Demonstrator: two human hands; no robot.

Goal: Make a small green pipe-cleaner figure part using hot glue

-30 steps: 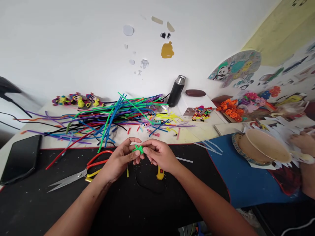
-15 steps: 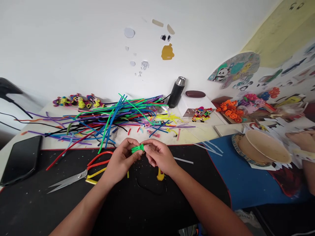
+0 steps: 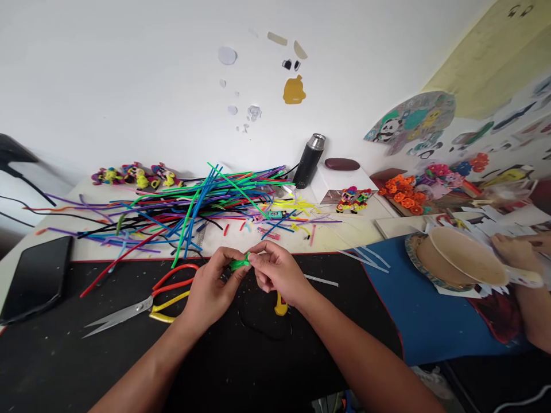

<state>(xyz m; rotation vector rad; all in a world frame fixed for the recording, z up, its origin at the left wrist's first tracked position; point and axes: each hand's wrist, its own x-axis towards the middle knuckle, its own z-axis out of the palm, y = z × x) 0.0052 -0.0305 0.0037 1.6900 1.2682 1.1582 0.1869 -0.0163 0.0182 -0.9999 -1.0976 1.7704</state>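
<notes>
A small bundle of bent green pipe cleaner (image 3: 238, 265) is pinched between both hands above the black mat (image 3: 241, 367). My left hand (image 3: 215, 282) is closed on its left end, thumb and forefinger pressed together. My right hand (image 3: 275, 272) grips the other end with thumb and fingertips, and much of the piece is hidden by the fingers. Under my right hand lies a yellow utility knife (image 3: 280, 305), partly covered. Left of my left hand, large scissors (image 3: 144, 307) with red and yellow handles lie spread on the mat.
Behind the mat lies a big heap of coloured pipe cleaners (image 3: 202, 201). A phone (image 3: 37, 278) is at left, a black flask (image 3: 309, 162) at the back. Small figures (image 3: 353, 199) stand near a white box (image 3: 331, 183). To the right are a bowl (image 3: 467, 258) and another person's hand (image 3: 512, 249).
My left hand has shifted slightly and now covers more of the green piece; the right has barely moved. The other person's hand at right has moved.
</notes>
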